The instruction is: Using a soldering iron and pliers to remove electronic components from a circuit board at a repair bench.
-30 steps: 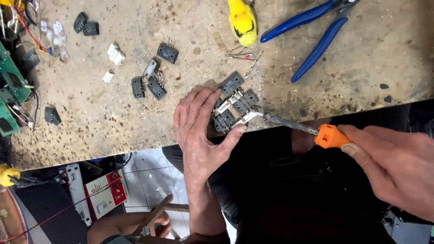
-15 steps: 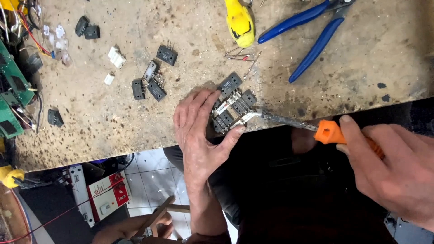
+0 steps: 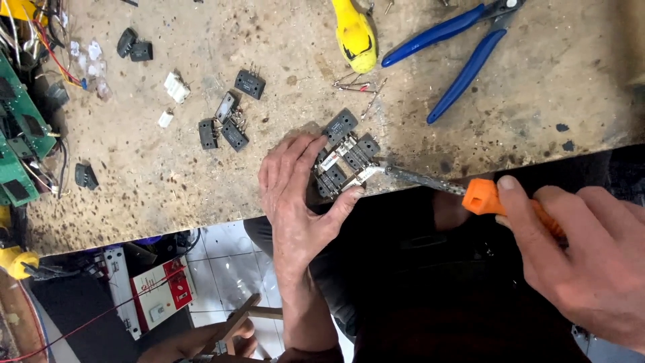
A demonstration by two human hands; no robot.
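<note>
We pin the black component cluster (image 3: 346, 161) at the counter (image 3: 201, 181) edge, left hand (image 3: 295, 195) fingers clamped on it; right hand (image 3: 584, 262) fingers wrapped around the orange-handled screwdriver (image 3: 484, 198), tip at the cluster. We judge prying is underway; steady leverage comes next.

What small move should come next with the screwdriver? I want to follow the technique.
Probably a steady turn or pry at the tip: the left hand pins the black components at the bench edge, and the right hand has the orange-handled screwdriver already seated among them.

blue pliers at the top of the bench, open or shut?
Open. The blue pliers lie flat on the bench, their two handles spread apart in a V toward the lower left. The jaw tips are cut off by the frame edge.
</note>
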